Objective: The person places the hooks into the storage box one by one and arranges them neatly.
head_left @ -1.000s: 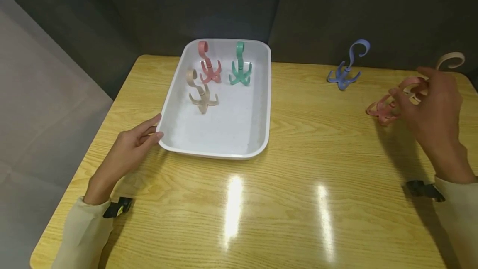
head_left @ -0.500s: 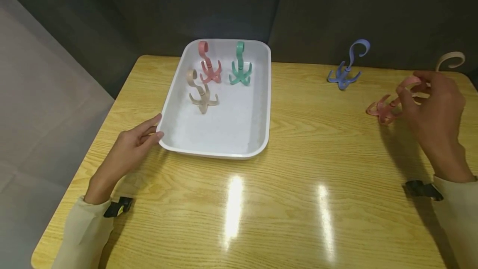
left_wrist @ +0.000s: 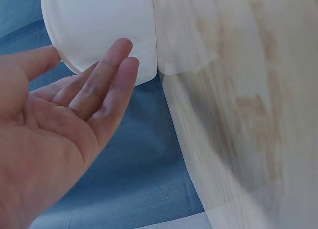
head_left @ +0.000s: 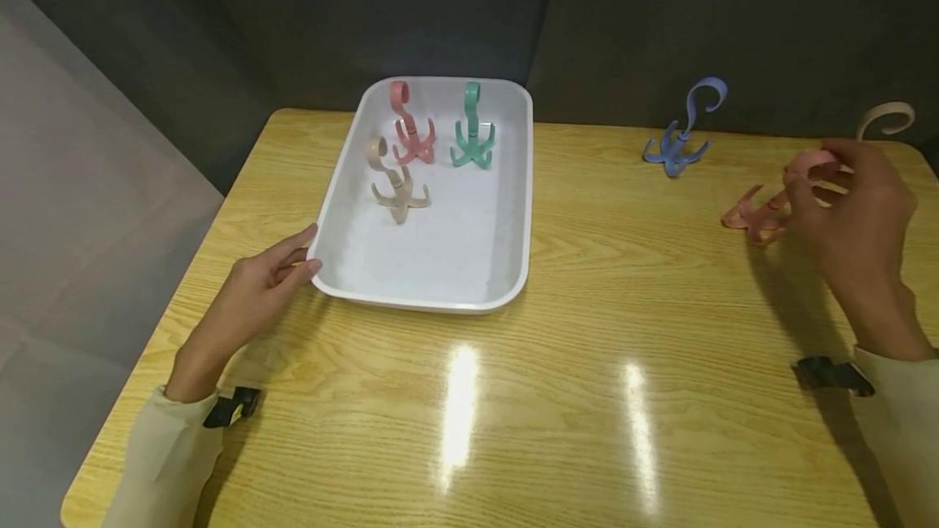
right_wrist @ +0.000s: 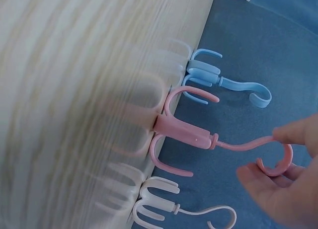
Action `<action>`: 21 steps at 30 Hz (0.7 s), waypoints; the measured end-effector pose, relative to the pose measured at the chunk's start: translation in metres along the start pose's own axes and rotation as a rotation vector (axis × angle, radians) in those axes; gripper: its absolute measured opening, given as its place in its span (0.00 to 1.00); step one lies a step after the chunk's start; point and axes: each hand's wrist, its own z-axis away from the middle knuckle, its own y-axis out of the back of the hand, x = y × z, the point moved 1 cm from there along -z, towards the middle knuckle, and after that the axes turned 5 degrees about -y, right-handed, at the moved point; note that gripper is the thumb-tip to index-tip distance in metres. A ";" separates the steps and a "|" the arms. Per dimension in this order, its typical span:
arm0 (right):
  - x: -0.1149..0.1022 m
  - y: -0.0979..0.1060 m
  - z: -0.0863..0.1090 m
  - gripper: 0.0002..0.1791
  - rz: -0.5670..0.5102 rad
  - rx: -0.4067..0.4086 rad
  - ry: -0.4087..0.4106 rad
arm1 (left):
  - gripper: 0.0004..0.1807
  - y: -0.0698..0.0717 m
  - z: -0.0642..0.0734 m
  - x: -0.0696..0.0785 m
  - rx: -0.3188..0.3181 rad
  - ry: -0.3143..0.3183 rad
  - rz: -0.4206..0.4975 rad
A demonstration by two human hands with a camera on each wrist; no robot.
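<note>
Near the right end of the table my right hand [head_left: 854, 210] pinches the curled top of a pink four-prong hanger hook [head_left: 763, 214]. In the right wrist view this pink hook [right_wrist: 186, 132] stands with its pronged base at the tabletop, fingertips around its curl. A blue hook [head_left: 676, 153] stands farther back; a beige hook [head_left: 888, 114] is mostly hidden behind the hand. My left hand [head_left: 257, 279] holds the near left corner of a white tray [head_left: 418, 301], thumb and index finger at the rim, other fingers against its outer wall in the left wrist view.
Inside the tray stand a pink hook [head_left: 414, 141], a green hook [head_left: 472, 145] and a beige hook [head_left: 399, 194]. Dark cloth [head_left: 660, 23] hangs behind the wooden table [head_left: 601, 332], whose left edge drops off beside the left arm.
My right hand has come down slightly and its fingers have closed around the top of the pink hook, which has barely moved. The left hand and tray stay put.
</note>
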 end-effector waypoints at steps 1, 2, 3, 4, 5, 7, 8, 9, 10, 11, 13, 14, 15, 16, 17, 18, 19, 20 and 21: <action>0.000 0.000 0.000 0.25 0.004 0.002 -0.010 | 0.30 0.000 0.000 0.000 -0.002 0.000 0.000; 0.001 0.000 0.000 0.25 0.004 0.003 -0.017 | 0.30 0.000 0.000 -0.001 -0.002 -0.003 -0.001; 0.001 0.000 0.000 0.25 0.004 0.005 -0.019 | 0.30 0.000 0.000 -0.001 -0.001 -0.005 -0.002; 0.001 0.000 0.001 0.26 0.002 0.006 -0.020 | 0.30 0.000 0.000 -0.001 0.000 -0.006 -0.003; 0.002 0.000 0.001 0.26 -0.002 0.007 -0.017 | 0.30 -0.001 0.000 -0.002 0.000 -0.006 -0.002; 0.002 0.001 0.001 0.25 -0.016 0.011 -0.010 | 0.30 -0.001 0.000 -0.002 0.000 -0.004 0.001; 0.002 0.001 0.000 0.25 -0.025 0.011 -0.006 | 0.30 -0.001 0.000 -0.002 0.001 -0.005 0.001; 0.002 0.001 0.000 0.25 -0.033 0.013 -0.001 | 0.30 -0.001 0.000 -0.002 0.001 -0.005 0.001; 0.002 0.001 0.000 0.24 -0.043 0.015 0.001 | 0.30 -0.001 -0.001 -0.001 0.002 -0.007 0.003; 0.003 0.001 -0.001 0.24 -0.052 0.016 0.003 | 0.30 -0.001 -0.001 -0.001 0.002 -0.008 0.004; 0.003 0.001 -0.002 0.24 -0.066 0.022 0.013 | 0.30 -0.001 -0.001 -0.001 0.004 -0.010 0.005; 0.003 0.001 -0.002 0.24 -0.074 0.023 0.013 | 0.30 -0.001 -0.001 -0.001 0.004 -0.010 0.006; 0.003 0.001 -0.002 0.25 -0.081 0.024 0.013 | 0.30 -0.001 -0.001 -0.001 0.005 -0.011 0.006; 0.003 0.001 -0.003 0.25 -0.087 0.025 0.013 | 0.30 -0.001 -0.001 -0.001 0.005 -0.012 0.006; 0.003 0.001 -0.003 0.25 -0.093 0.025 0.011 | 0.30 -0.001 -0.001 -0.001 0.006 -0.011 0.005; 0.003 0.001 -0.003 0.25 -0.099 0.027 0.011 | 0.30 -0.001 -0.001 -0.001 0.008 -0.012 0.005; 0.003 0.001 -0.003 0.25 -0.105 0.029 0.008 | 0.30 -0.002 -0.001 -0.001 0.008 -0.014 0.007; 0.003 0.001 -0.003 0.25 -0.111 0.027 0.003 | 0.30 -0.002 -0.001 -0.002 0.009 -0.016 0.007; 0.003 0.001 -0.003 0.25 -0.116 0.030 0.001 | 0.30 -0.002 -0.001 -0.002 0.011 -0.017 0.008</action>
